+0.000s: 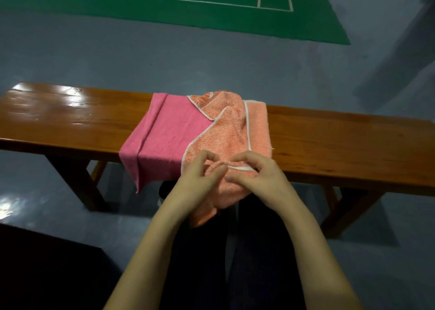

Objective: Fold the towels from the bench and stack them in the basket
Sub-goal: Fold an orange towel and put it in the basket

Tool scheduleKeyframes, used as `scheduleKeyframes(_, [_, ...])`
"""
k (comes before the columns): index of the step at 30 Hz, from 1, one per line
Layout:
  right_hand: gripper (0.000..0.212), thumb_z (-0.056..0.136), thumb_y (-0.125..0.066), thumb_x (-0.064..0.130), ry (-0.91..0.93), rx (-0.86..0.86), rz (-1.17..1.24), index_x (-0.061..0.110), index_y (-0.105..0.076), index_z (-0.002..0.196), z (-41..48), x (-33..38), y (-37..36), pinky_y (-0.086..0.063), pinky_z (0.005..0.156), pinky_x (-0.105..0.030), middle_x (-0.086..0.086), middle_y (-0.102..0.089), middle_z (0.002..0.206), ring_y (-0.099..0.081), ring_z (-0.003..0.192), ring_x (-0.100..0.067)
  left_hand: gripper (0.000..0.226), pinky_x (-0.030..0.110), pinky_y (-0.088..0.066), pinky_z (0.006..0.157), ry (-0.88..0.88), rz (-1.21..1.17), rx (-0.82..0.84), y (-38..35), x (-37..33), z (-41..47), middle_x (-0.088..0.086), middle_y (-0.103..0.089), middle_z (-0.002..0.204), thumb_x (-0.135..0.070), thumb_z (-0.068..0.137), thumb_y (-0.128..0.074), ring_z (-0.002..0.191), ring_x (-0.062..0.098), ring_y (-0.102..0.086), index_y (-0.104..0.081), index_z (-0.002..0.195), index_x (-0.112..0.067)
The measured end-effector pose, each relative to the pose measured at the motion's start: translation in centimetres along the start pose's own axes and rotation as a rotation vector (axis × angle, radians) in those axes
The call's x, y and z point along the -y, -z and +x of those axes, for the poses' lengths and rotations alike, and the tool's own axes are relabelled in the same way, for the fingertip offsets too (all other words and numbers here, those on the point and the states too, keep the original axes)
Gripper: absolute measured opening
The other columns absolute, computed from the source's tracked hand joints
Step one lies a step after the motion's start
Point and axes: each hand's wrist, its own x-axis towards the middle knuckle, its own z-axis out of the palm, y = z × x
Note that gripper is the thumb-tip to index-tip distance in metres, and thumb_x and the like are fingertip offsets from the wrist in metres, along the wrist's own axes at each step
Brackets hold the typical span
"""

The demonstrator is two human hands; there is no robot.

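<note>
From the head view, both hands work at the near edge of the bench (pixel 329 140). The left hand (pixel 200 177) and the right hand (pixel 261 175) sit close together, each with fingers curled and pinching the white-trimmed hem of the orange towel (pixel 226 130). That towel lies rumpled across the bench top, and its near end hangs over the front edge toward the person's dark-clad legs. Under it and to its left, the pink towel (pixel 169 133) lies spread flat over the bench, one corner drooping off the front.

The task looks barely begun: neither towel shows a finished fold, and the orange one seems only now taken up by its edge. No basket can be made out with certainty; a dark shape (pixel 47 267) sits at lower left, unidentifiable. Both folds and the stacking remain.
</note>
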Motion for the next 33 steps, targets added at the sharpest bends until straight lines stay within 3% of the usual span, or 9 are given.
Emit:
scheduleKeyframes(4, [0.01, 0.082, -0.072, 0.02, 0.02, -0.085, 0.038, 0.025, -0.07, 0.074, 0.2, -0.1, 0.0, -0.042, 0.075, -0.014, 0.015, -0.068, 0.074, -0.06, 0.079, 0.003, 0.031, 0.014, -0.038, 0.066, -0.197, 0.229, 0.058, -0.1, 0.1, -0.2, -0.006, -0.052, 0.092, -0.01, 0.085, -0.063, 0.067, -0.002, -0.046, -0.049, 0.101, -0.032])
scheduleKeyframes(8, [0.02, 0.09, -0.064, 0.025, -0.032, -0.165, 0.054, 0.017, -0.066, 0.071, 0.3, -0.8, 1.2, -0.04, 0.07, -0.029, 0.006, -0.06, 0.069, -0.054, 0.071, -0.006, 0.044, 0.01, -0.038, 0.07, -0.263, 0.397, -0.038, 1.0, 0.4, 0.5, -0.01, -0.057, 0.093, 0.005, 0.075, -0.059, 0.077, -0.001, -0.053, -0.051, 0.085, -0.037])
scheduleKeyframes(13, [0.02, 0.09, -0.061, 0.014, -0.013, -0.033, 0.087, 0.022, -0.06, 0.072, 0.1, -0.2, 1.2, -0.036, 0.063, -0.016, 0.01, -0.053, 0.069, -0.046, 0.062, 0.004, 0.006, 0.018, -0.043, 0.061, -0.095, -0.03, -0.049, 2.0, 0.2, 0.7, -0.011, -0.064, 0.067, -0.018, 0.086, -0.066, 0.062, 0.001, -0.055, -0.069, 0.084, -0.022])
scheduleKeyframes(17, [0.019, 0.076, -0.075, 0.007, -0.007, 0.059, 0.132, 0.02, -0.061, 0.077, -0.3, 0.4, 0.1, -0.039, 0.065, -0.013, 0.008, -0.056, 0.076, -0.05, 0.068, 0.003, 0.012, 0.023, -0.034, 0.055, -0.091, -0.18, -0.046, 2.2, -0.2, 0.3, -0.004, -0.05, 0.068, -0.035, 0.084, -0.055, 0.061, 0.008, -0.042, -0.062, 0.082, -0.027])
scheduleKeyframes(19, [0.017, 0.075, -0.076, 0.006, 0.001, 0.038, 0.152, 0.017, -0.064, 0.076, -0.4, 0.2, -0.6, -0.038, 0.064, -0.015, 0.006, -0.057, 0.072, -0.05, 0.069, 0.0, 0.012, 0.019, -0.04, 0.063, -0.136, -0.128, 0.042, 2.4, -0.3, 0.0, -0.006, -0.054, 0.075, -0.039, 0.078, -0.063, 0.068, 0.006, -0.049, -0.061, 0.082, -0.028])
scheduleKeyframes(22, [0.01, 0.084, -0.069, 0.013, 0.016, -0.091, 0.201, 0.006, -0.069, 0.077, -0.4, -0.6, -0.4, -0.036, 0.062, -0.019, 0.001, -0.057, 0.069, -0.049, 0.067, -0.004, 0.041, 0.015, -0.042, 0.084, -0.12, 0.08, 0.165, 3.1, 0.3, -0.1, -0.013, -0.06, 0.102, -0.049, 0.059, -0.076, 0.094, 0.002, -0.056, -0.062, 0.095, -0.035])
scheduleKeyframes(27, [0.019, 0.087, -0.066, 0.019, -0.009, -0.172, 0.241, 0.01, -0.068, 0.071, -0.4, -0.8, 0.2, -0.035, 0.058, -0.022, 0.004, -0.053, 0.064, -0.047, 0.063, -0.005, 0.059, 0.007, -0.034, 0.087, -0.147, 0.24, 0.194, 3.1, 0.5, -0.4, -0.02, -0.048, 0.121, -0.035, 0.066, -0.085, 0.107, -0.014, -0.046, -0.05, 0.113, -0.048])
scheduleKeyframes(30, [0.026, 0.087, -0.067, 0.018, -0.001, -0.167, 0.256, 0.014, -0.062, 0.061, -0.5, -0.5, 0.1, -0.033, 0.055, -0.02, 0.006, -0.048, 0.059, -0.042, 0.058, -0.005, 0.053, 0.009, -0.037, 0.091, -0.23, 0.361, 0.159, 2.5, 0.1, -0.5, -0.023, -0.043, 0.119, -0.053, 0.07, -0.072, 0.111, -0.011, -0.044, -0.044, 0.116, -0.051])
scheduleKeyframes(33, [0.044, 0.086, -0.069, 0.027, 0.026, -0.118, 0.271, -0.005, -0.054, 0.06, -0.6, -0.2, -0.3, -0.027, 0.054, -0.028, -0.005, -0.039, 0.062, -0.035, 0.06, -0.014, 0.036, 0.027, -0.043, 0.087, -0.339, 0.508, 0.005, 1.0, -0.1, -0.3, -0.012, -0.047, 0.102, -0.056, 0.074, -0.051, 0.096, 0.005, -0.051, -0.055, 0.101, -0.032])
